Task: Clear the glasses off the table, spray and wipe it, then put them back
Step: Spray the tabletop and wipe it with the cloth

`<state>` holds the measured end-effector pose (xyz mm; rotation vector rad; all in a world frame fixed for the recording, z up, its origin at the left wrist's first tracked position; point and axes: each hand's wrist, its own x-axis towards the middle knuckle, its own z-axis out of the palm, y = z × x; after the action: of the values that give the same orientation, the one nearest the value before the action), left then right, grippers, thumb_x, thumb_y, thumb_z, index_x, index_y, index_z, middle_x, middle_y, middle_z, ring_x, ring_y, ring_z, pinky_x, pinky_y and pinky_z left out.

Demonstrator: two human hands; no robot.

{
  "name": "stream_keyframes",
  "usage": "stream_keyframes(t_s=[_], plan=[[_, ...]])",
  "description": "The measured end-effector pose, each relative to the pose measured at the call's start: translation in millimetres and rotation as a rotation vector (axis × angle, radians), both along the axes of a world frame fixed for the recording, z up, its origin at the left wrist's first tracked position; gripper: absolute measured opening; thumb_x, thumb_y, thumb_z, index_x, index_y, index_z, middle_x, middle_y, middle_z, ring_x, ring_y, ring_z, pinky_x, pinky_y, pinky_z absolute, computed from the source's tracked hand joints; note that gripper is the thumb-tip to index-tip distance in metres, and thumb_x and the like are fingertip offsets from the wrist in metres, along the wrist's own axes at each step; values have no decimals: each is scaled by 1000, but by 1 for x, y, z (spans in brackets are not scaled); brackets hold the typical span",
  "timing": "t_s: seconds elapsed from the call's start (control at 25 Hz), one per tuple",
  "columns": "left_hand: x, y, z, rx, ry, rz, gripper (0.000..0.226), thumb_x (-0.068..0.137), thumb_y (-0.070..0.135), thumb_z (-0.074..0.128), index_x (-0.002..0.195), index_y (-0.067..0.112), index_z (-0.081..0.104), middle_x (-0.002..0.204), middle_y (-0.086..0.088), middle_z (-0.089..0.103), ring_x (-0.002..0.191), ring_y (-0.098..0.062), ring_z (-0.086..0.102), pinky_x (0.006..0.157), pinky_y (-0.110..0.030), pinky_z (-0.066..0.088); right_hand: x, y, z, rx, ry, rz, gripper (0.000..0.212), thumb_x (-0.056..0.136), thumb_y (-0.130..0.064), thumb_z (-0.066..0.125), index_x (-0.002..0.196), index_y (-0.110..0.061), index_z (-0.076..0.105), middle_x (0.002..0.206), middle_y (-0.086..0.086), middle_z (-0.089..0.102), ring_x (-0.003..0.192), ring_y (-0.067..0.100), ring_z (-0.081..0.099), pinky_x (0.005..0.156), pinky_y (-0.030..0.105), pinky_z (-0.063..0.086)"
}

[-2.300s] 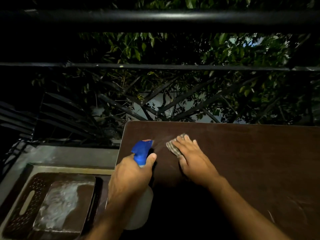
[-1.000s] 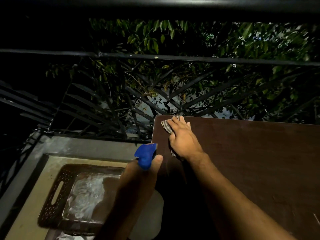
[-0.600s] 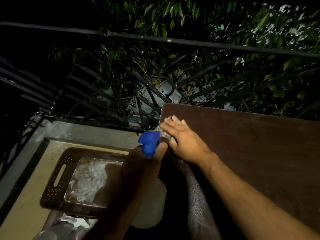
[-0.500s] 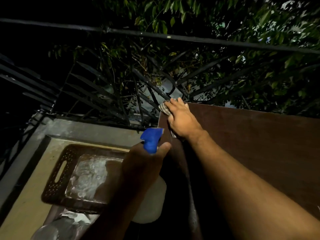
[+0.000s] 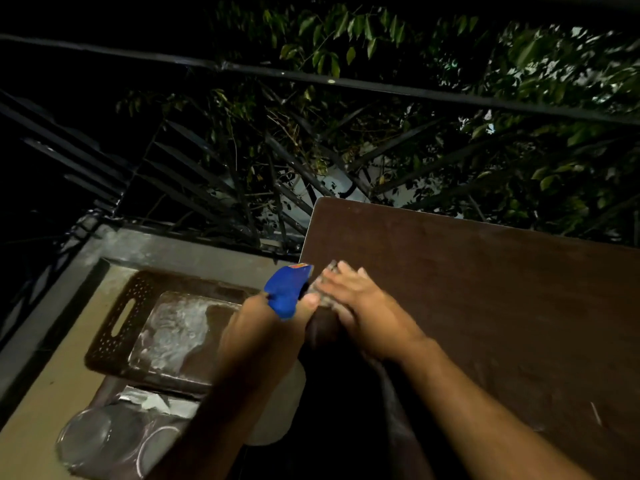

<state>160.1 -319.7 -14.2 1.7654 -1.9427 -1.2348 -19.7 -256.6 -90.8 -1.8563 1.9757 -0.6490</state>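
Pulled back from the table's (image 5: 485, 306) far left corner since half a second ago: right hand (image 5: 363, 306), now near the left edge, just beside the spray bottle (image 5: 287, 292). Lies flat, fingers straight and blurred with motion, pressing the cloth (image 5: 322, 285) onto the dark top. Cloth mostly hidden under the fingers, only a grey fringe showing toward the far edge. Left hand (image 5: 266, 337) wrapped round the bottle's neck, blue head up and angled toward the table's far left corner, white body hanging off the table's left edge. No glasses on the visible part of the table; glasses (image 5: 104, 438) parked down left of the table, near its front corner, beside a brown perforated tray (image 5: 117, 317). Railing (image 5: 381, 88) and leaves beyond the far edge.

Wiping in hand, probably midway. Best done with even pressure, overlapping strokes, cloth kept fully under the palm, and care at the left edge so the cloth does not slide off. Right part of the table apparently yet to cover.
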Motion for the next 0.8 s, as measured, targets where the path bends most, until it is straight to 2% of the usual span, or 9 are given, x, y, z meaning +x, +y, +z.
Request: stream_keyframes(t_s=[0.12,0.2,0.36,0.44,0.48,0.52,0.56,0.64,0.8], plan=[[14,29,9,8,-56,-4,42,79,59,63,71,19,55,66,3,61,63,-19,62,57,-27,40,-34,-18,-3,18,-22,-332,50,97,-12,50,145,-21,46,157,2,34,149,20,14,120,40,2],[26,50,11,-11,-73,-42,43,81,60,62,68,19,54,65,4,61,66,-20,63,56,-26,39,-24,-16,-3,22,-24,-406,50,97,-11,49,146,-19,44,158,2,32,150,20,11,119,36,-2],[49,79,8,29,-14,45,42,69,64,62,66,22,58,59,4,63,62,-20,64,62,-32,50,40,32,-9,10,-56,-142,52,97,-15,47,148,-21,41,158,-1,29,150,19,11,122,41,0],[64,93,9,41,57,65,29,80,48,69,63,26,60,52,10,61,52,-7,58,59,-34,49,81,65,-10,-1,21,89,43,99,-21,43,141,-14,48,149,5,45,143,28,30,115,53,25],[72,100,10,28,78,71,32,84,44,69,62,25,57,50,11,58,53,-7,56,60,-34,49,103,84,-8,2,59,180,39,100,-26,38,132,-10,55,137,9,58,134,32,44,101,57,44],[80,107,9,-7,80,75,34,84,48,67,63,26,52,54,12,55,57,-11,55,63,-35,48,117,97,-4,3,105,231,40,101,-29,34,128,-9,56,130,9,62,128,31,49,94,54,51],[88,113,10,-58,63,81,36,84,55,63,67,27,49,61,12,54,62,-15,54,65,-34,47,120,103,-1,50,89,287,40,101,-28,36,132,-9,54,136,7,58,133,27,44,102,54,45],[101,120,12,-96,10,108,39,82,60,59,71,25,47,65,8,51,65,-20,52,61,-30,43,104,98,3,45,60,324,46,100,-22,45,145,-16,43,154,1,36,146,19,20,120,47,14],[127,136,12,70,23,165,44,80,55,67,67,15,54,55,2,54,57,-23,55,60,-33,46,62,42,-2,-18,43,-80,50,97,-13,50,147,-20,43,157,4,33,149,22,15,122,43,7]])
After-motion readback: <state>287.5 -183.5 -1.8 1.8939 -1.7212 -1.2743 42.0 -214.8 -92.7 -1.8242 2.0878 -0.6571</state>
